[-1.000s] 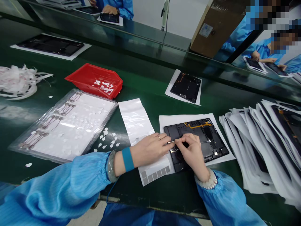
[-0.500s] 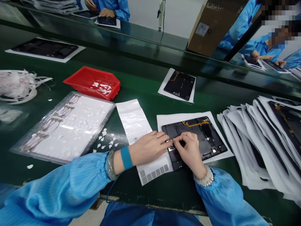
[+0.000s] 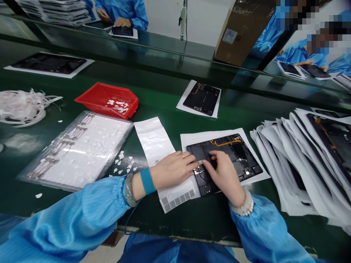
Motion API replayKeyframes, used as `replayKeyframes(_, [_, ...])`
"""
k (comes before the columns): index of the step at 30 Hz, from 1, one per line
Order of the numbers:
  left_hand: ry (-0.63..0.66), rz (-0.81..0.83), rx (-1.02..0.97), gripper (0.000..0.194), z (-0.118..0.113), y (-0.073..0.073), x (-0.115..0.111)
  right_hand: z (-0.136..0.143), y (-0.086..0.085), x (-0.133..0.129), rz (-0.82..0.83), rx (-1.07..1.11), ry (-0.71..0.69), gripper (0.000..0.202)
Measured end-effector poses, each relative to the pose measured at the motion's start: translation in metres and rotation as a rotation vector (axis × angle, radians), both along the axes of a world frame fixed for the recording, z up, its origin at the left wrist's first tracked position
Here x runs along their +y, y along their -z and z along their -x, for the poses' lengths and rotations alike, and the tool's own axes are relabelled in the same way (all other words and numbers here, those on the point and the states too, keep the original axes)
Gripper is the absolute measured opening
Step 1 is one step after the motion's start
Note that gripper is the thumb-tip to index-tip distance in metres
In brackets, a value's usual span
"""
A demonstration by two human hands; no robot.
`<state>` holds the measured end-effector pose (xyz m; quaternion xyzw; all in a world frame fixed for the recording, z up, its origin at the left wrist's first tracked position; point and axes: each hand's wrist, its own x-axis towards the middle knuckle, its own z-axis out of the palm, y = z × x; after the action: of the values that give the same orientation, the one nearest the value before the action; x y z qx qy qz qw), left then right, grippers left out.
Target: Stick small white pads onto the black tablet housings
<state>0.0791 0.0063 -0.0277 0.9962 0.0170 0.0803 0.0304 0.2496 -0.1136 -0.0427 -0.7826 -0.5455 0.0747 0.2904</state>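
L hand: fingers nearly straight, close together, tips on L edge of black tablet housing; can't tell if gripping anything. R hand: half open, thumb tip on housing near L fingertips, index raised. Housing lies on white sheet, R of sticker strip.

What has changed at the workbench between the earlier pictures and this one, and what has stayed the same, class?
The right hand has opened its pinch: the index finger has moved away from the thumb. Whether it let go of something small cannot be seen. The left hand still has its fingertips at the near-left part of the black panel. The panel and red bin stay in place.
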Motion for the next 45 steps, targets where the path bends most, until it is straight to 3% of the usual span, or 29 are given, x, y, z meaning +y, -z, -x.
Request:
replayKeyframes(3, [0.009,-0.028,0.022,0.022,-0.006,-0.007,0.007,-0.013,-0.001,-0.006,-0.052,0.111,0.065,0.039])
replayKeyframes(10, [0.107,-0.007,0.055,0.013,-0.020,-0.010,0.021,-0.019,0.000,-0.007,-0.047,0.086,0.000,0.030])
replayKeyframes(16, [0.096,0.031,0.082,0.018,-0.022,-0.007,0.026,-0.019,0.001,-0.006,-0.017,0.051,-0.044,0.024])
replayKeyframes(27, [0.060,0.107,0.090,0.019,-0.023,-0.008,0.028,-0.021,0.003,-0.006,0.009,0.006,-0.073,0.020])
replayKeyframes(33, [0.010,0.052,0.069,0.026,-0.021,-0.015,0.028,-0.020,0.002,-0.005,0.017,0.018,-0.074,0.020])
replayKeyframes(38, [0.110,0.103,0.085,0.022,-0.021,-0.012,0.022,-0.021,0.002,-0.005,0.016,0.017,-0.079,0.019])
replayKeyframes(41, [0.024,0.064,0.117,0.031,-0.018,-0.014,0.023,-0.021,0.002,-0.005,0.018,0.025,-0.078,0.016])
replayKeyframes(45, [-0.216,-0.039,0.094,0.044,-0.018,-0.037,0.042,-0.019,0.004,-0.006,-0.001,0.005,-0.101,0.014])
